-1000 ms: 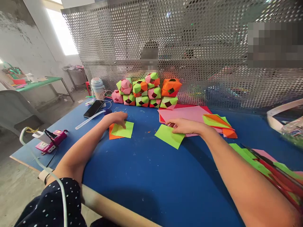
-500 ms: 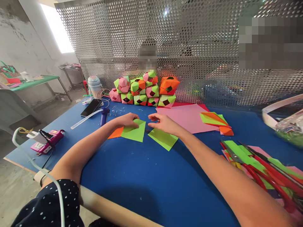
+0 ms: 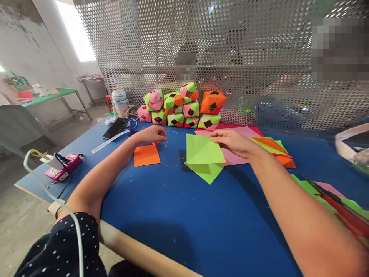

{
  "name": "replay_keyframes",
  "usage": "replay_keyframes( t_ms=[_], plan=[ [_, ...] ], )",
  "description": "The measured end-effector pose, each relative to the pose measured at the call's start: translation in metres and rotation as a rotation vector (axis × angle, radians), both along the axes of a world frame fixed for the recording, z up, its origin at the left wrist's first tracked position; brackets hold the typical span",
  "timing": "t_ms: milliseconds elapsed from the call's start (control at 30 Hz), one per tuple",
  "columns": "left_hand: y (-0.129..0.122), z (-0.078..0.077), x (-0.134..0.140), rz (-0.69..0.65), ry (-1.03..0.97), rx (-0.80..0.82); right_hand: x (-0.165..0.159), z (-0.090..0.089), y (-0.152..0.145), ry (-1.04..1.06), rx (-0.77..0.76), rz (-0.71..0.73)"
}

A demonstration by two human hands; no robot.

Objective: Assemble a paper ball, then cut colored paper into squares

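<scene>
The upper light green paper square (image 3: 203, 149) was held at its far right corner by the fingers of the right hand (image 3: 235, 143), overlapping the lower green square (image 3: 209, 173) on the blue worktop (image 3: 173, 215); a light pinch at the very edge, I judged, would best keep the thin sheet flat and uncreased. To the left, an orange paper square (image 3: 147, 155) lay just near of the left hand (image 3: 152, 134), whose fingers were curled, though I couldn't tell whether they gripped anything. Far beyond stood stacked folded-paper modules (image 3: 175, 120).
</scene>
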State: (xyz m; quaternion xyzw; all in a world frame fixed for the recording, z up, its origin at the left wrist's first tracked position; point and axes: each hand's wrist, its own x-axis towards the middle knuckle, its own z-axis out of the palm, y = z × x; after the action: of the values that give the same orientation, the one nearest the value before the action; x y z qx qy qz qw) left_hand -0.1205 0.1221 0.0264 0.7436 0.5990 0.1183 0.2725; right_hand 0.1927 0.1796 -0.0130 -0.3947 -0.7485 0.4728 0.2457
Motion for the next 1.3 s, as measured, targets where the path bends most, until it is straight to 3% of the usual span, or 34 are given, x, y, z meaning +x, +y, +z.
replay_keyframes(
  t_ms=[200,367,533,733,1033,1300],
  plan=[
    [0.005,-0.007,-0.016,-0.016,0.370,-0.067,0.014,-0.008,0.001,-0.319,-0.049,0.182],
    [0.009,-0.013,-0.020,-0.035,0.472,-0.138,-0.005,-0.015,-0.003,-0.495,0.047,0.218],
    [0.013,-0.018,-0.028,-0.046,0.423,-0.198,-0.018,-0.018,-0.010,-0.615,0.154,0.245],
    [0.017,-0.019,-0.031,-0.037,0.357,-0.084,-0.023,-0.019,-0.012,-0.660,0.216,0.278],
    [0.015,-0.021,-0.033,-0.052,0.259,-0.189,-0.025,-0.016,-0.013,-0.659,0.241,0.273],
    [0.006,0.000,-0.012,-0.111,0.053,0.007,-0.021,-0.021,-0.007,-0.628,0.291,0.240]
  ],
)
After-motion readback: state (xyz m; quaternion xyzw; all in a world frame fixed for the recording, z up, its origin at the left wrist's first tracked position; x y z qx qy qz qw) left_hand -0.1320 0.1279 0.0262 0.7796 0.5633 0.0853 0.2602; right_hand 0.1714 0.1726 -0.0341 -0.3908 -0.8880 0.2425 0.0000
